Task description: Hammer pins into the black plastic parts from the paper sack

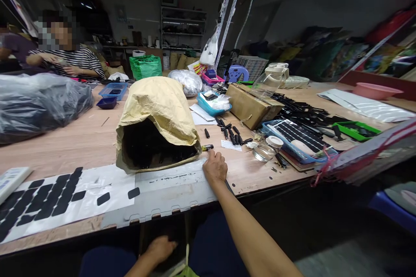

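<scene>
My right hand [215, 168] rests on the table at the right end of a grey sheet [169, 197], its fingers curled. What it holds, if anything, is hidden. Just beyond its knuckles lies a small yellow and black object [207, 147]. Left of that hand, a tan paper sack [156, 99] lies on its side, its mouth towards me and dark inside. My left hand [160, 249] hangs below the table edge near my lap, smeared by motion, so its fingers are unclear. Black rounded patches [61, 194] lie in rows on a white sheet [92, 177] at the left.
Black handle-like pieces [232, 133] lie right of the sack, near a cardboard box [253, 104], a clear jar [264, 151] and a blue basket [299, 143]. A large plastic bag [42, 104] stands at left. A person in a striped shirt [81, 60] sits across the table.
</scene>
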A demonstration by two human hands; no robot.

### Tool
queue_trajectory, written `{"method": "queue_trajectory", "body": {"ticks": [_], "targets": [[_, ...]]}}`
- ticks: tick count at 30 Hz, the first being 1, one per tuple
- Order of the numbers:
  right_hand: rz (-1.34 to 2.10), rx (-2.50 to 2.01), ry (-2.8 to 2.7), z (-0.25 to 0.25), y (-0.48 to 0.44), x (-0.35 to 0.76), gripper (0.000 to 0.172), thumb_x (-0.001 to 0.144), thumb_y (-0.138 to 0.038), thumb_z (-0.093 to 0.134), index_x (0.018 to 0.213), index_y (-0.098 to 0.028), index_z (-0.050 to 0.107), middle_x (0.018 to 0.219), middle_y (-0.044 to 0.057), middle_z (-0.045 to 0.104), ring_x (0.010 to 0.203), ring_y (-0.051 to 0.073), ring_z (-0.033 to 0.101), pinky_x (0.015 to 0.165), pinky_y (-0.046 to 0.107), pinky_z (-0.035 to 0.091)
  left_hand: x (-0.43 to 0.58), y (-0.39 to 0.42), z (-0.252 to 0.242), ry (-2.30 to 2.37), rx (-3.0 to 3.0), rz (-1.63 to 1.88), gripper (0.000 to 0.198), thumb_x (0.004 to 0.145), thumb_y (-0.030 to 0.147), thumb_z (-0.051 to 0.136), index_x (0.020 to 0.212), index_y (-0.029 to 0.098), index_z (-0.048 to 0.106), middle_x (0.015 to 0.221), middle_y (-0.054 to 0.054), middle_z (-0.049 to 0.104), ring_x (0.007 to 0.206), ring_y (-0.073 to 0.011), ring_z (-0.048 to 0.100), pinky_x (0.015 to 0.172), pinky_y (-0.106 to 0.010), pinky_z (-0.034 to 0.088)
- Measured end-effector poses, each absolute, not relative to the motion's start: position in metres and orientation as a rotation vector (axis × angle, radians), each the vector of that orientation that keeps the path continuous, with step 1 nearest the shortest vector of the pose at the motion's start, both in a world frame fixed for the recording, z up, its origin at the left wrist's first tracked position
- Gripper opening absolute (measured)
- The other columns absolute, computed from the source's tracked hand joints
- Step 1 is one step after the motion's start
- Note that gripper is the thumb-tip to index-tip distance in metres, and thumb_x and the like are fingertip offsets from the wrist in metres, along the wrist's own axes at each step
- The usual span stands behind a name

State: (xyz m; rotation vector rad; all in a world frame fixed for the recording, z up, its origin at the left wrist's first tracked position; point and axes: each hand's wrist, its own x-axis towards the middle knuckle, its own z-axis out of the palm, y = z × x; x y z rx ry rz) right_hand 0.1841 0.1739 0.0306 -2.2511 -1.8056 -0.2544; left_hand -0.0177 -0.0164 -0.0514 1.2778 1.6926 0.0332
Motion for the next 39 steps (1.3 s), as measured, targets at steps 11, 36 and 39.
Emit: {"method": "queue_trajectory", "body": {"ticks": [11, 36, 39], "targets": [[-0.235, -2.253, -1.808, 0.032, 0.174, 0.184, 0.039, 0.091, -0.017, 0.04, 0.128, -0.016, 0.053, 0.105, 0.014, 0.055, 0.095, 0.025, 0.054, 0.071, 0.032, 0.042, -0.03, 0.095, 0.099, 1.713, 1.712, 0.783, 0.03, 0.087, 0.038, 0.05, 0.09, 0.018, 0.072, 0.087, -0.005, 0.073, 0.08, -0.0203, 0.066, 0.073, -0.03, 0.048], [-0.134, -2.25, -1.768, 0.035, 0.175, 0.183, 0.039, 0.093, -0.019, 0.041, 0.13, -0.018, 0.053, 0.109, 0.014, 0.055, 0.099, 0.025, 0.053, 0.074, 0.033, 0.041, -0.046, 0.11, 0.056, 1.854, 1.974, 0.648, 0.021, 0.086, 0.036, 0.059, 0.102, 0.025, 0.068, 0.097, 0.0, 0.062, 0.08, -0.0145, 0.06, 0.068, -0.026, 0.042], [0.035, -2.27, -1.701, 0.042, 0.178, 0.187, 0.039, 0.094, -0.02, 0.04, 0.13, -0.022, 0.054, 0.11, 0.013, 0.056, 0.1, 0.024, 0.054, 0.075, 0.032, 0.041, -0.048, 0.111, 0.056, 1.81, 1.94, 0.673, 0.024, 0.084, 0.038, 0.062, 0.104, 0.027, 0.069, 0.096, 0.0, 0.062, 0.083, -0.0152, 0.06, 0.07, -0.026, 0.042]]}}
